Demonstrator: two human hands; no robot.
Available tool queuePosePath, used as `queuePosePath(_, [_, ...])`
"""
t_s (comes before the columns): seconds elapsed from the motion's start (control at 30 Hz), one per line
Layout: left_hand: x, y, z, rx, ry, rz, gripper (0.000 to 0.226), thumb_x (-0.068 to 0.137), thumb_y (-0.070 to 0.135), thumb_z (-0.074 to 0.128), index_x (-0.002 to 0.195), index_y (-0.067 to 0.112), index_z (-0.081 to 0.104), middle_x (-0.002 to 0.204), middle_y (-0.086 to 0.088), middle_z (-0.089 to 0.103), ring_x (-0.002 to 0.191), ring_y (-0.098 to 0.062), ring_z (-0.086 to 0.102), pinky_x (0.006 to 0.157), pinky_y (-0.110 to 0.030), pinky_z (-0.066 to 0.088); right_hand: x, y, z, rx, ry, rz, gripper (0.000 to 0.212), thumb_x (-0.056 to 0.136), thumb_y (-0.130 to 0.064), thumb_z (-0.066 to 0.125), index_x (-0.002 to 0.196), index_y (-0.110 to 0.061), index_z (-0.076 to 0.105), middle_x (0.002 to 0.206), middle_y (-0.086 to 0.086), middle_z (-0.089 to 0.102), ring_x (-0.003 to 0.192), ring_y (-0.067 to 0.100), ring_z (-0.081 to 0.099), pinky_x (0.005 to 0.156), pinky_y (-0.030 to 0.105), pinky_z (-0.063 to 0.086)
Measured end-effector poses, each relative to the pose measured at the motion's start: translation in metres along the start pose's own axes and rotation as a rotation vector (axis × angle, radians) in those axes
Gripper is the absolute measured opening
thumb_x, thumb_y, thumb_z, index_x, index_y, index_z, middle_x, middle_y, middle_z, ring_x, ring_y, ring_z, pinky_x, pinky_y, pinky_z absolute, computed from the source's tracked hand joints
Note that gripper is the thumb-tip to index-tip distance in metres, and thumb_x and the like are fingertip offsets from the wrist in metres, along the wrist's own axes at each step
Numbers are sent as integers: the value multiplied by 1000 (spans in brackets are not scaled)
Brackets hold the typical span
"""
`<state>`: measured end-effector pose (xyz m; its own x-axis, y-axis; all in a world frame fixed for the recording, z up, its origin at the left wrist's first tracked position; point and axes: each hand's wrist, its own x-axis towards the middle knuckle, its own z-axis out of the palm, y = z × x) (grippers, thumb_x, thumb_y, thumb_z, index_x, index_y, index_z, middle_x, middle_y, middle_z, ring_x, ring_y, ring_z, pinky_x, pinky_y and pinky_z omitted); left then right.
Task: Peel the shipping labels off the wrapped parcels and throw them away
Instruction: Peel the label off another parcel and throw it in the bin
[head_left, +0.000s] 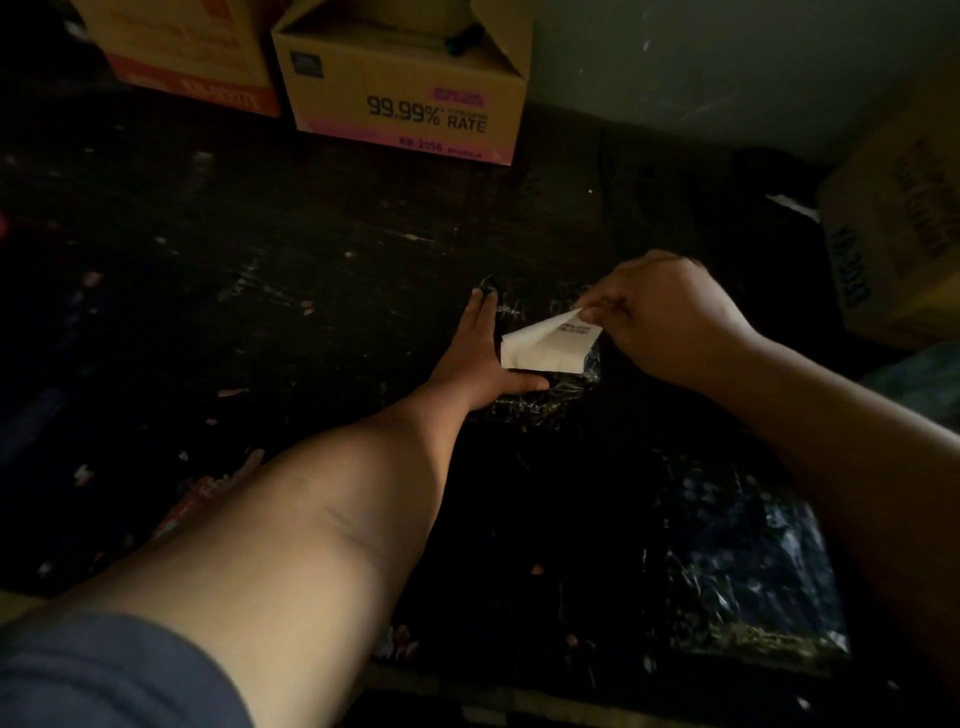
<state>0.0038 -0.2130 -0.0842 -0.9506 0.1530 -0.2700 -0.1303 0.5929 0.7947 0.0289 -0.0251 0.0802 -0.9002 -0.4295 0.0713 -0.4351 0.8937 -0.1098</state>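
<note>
A parcel wrapped in shiny black plastic (540, 402) lies on the dark floor at mid-frame. A white shipping label (540, 351) with black print sits on its top, its far right corner curled up off the wrap. My right hand (670, 317) pinches that lifted corner between thumb and fingers. My left hand (480, 358) lies flat against the parcel's left side, fingers stretched forward, thumb along the near edge, pressing it in place. A second black-wrapped parcel (748, 561) lies nearer me at the lower right.
Two cardboard boxes stand against the far wall, one printed "99.99% RATE" (405, 98) and another (187, 52) to its left. A third box (904, 244) stands at the right edge. Small paper scraps (208, 493) litter the dark floor on the left.
</note>
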Motion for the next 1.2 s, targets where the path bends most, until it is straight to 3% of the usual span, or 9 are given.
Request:
queuePosePath(0.2, [-1, -1, 6, 6, 31, -5, 143, 61, 51, 92, 160, 28, -9, 165, 10, -23, 153, -13, -10, 122, -36, 9, -6, 1, -12, -2, -14, -2, 20, 94, -33, 56, 107, -30, 71, 109, -8, 69, 110, 15, 56, 91, 34, 49])
queuePosePath(0.4, [-1, 0, 4, 29, 14, -11, 143, 62, 50, 92, 160, 28, -10, 165, 9, -24, 153, -13, -11, 125, -41, 8, -7, 0, -17, -13, -10, -3, 21, 94, -32, 57, 109, -28, 71, 113, -8, 69, 111, 11, 57, 87, 22, 44])
queuePosePath(0.77, [0, 0, 3, 55, 23, -3, 143, 61, 52, 92, 160, 26, -8, 165, 10, -22, 154, -13, -8, 125, -39, 10, -16, -1, -20, 32, 3, -5, 19, 92, -26, 61, 105, -22, 74, 108, -3, 71, 107, 14, 61, 92, 24, 43])
queuePosePath(0.87, [-1, -3, 1, 51, 5, 14, 141, 63, 52, 91, 160, 27, -9, 165, 10, -23, 154, -13, -8, 123, -36, 9, -18, -1, -19, 36, 20, 4, 18, 92, -26, 61, 104, -23, 74, 106, -5, 71, 104, 11, 62, 87, 19, 40])
queuePosePath(1.1, [-3, -5, 4, 66, 33, 49, 139, 64, 54, 89, 161, 26, -8, 166, 10, -21, 154, -13, -7, 125, -39, 10, -19, 7, -12, 95, 30, 78, 15, 90, -29, 62, 100, -28, 74, 101, -9, 71, 95, 6, 63, 86, 24, 49])
queuePosePath(1.2, [-5, -7, 6, 50, 53, 67, 139, 64, 54, 89, 161, 25, -7, 166, 10, -21, 153, -12, -6, 123, -34, 8, -19, 8, -12, 99, 35, 99, 15, 90, -29, 63, 100, -28, 74, 101, -9, 71, 92, 5, 62, 79, 18, 46])
